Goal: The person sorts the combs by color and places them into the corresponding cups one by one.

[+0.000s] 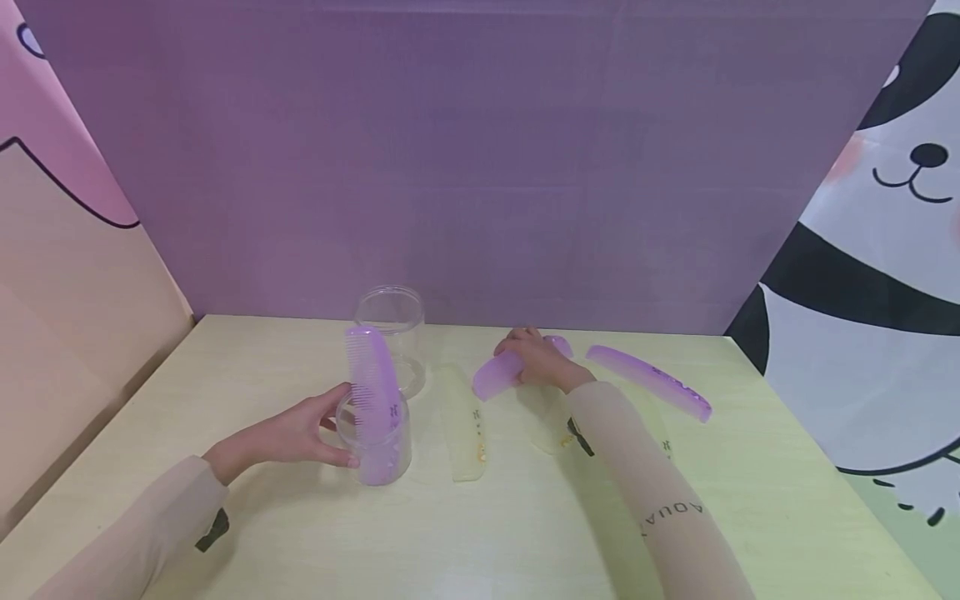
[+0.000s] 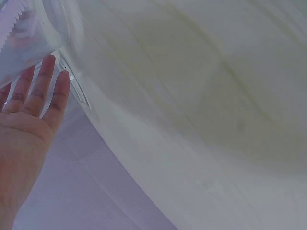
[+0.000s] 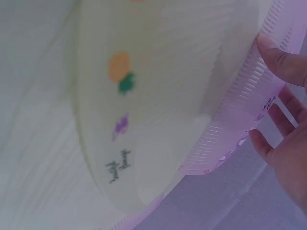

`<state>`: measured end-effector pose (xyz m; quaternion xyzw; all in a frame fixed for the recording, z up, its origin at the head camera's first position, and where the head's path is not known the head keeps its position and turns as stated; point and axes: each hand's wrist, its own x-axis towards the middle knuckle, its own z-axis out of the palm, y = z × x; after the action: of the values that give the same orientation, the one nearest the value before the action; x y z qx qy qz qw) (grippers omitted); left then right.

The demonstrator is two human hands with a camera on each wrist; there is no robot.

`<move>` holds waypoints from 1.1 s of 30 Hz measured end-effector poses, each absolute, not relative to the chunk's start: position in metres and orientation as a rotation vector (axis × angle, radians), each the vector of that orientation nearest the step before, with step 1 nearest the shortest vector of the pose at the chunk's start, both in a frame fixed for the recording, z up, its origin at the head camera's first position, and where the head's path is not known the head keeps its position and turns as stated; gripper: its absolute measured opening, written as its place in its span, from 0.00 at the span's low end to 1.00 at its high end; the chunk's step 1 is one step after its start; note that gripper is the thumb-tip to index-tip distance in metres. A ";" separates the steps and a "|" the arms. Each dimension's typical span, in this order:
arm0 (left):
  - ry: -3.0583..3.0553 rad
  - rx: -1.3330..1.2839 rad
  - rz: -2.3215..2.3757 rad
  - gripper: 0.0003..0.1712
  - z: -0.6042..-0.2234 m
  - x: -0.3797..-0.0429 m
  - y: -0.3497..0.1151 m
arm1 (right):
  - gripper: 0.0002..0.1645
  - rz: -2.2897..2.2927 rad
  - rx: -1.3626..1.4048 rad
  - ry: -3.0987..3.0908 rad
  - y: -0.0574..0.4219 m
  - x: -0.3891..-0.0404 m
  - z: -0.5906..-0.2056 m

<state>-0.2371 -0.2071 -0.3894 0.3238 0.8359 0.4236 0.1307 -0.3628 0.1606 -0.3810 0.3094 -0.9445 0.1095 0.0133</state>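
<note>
My left hand (image 1: 303,432) holds a clear plastic cup (image 1: 403,454) from its left side, thumb at the front and fingers spread behind it. A purple comb (image 1: 381,375) stands in that cup, its upper half above the rim. In the left wrist view the fingers (image 2: 36,93) lie along the cup wall. My right hand (image 1: 536,358) grips a second purple comb (image 1: 497,375) near its middle, thumb on the toothed side in the right wrist view. A pale yellow comb (image 3: 139,139) with fruit prints lies in front of that hand.
A taller clear container (image 1: 408,346) stands behind the cup. Another yellow comb (image 1: 465,433) lies between the hands. To the right are a third purple comb (image 1: 648,382) and a yellow comb (image 1: 662,429) partly behind the sleeve. A purple backdrop (image 1: 480,167) rises at the table's far edge.
</note>
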 end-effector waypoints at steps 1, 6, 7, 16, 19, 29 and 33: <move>2.430 0.946 1.226 0.51 -0.390 -0.238 -0.207 | 0.28 0.345 0.963 -2.937 0.161 -0.362 -0.380; 2.438 0.966 1.216 0.50 -0.389 -0.238 -0.206 | 0.28 0.325 0.956 -2.942 0.161 -0.363 -0.380; 2.440 0.961 1.216 0.51 -0.388 -0.237 -0.206 | 0.27 0.324 0.953 -2.950 0.161 -0.364 -0.380; 2.433 0.935 1.238 0.52 -0.388 -0.237 -0.206 | 0.22 0.309 0.964 -2.928 0.164 -0.367 -0.380; 2.428 0.927 1.241 0.53 -0.389 -0.237 -0.207 | 0.21 0.300 0.971 -2.911 0.165 -0.366 -0.379; 2.425 0.940 1.233 0.52 -0.391 -0.239 -0.208 | 0.17 0.324 1.007 -2.895 0.167 -0.365 -0.374; 2.429 0.937 1.230 0.51 -0.392 -0.238 -0.209 | 0.14 0.340 1.030 -2.906 0.168 -0.364 -0.371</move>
<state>-0.2385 -0.2088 -0.3916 0.3227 0.8363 0.4236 0.1304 -0.3642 0.1679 -0.3706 0.3321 -0.9367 0.1095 0.0199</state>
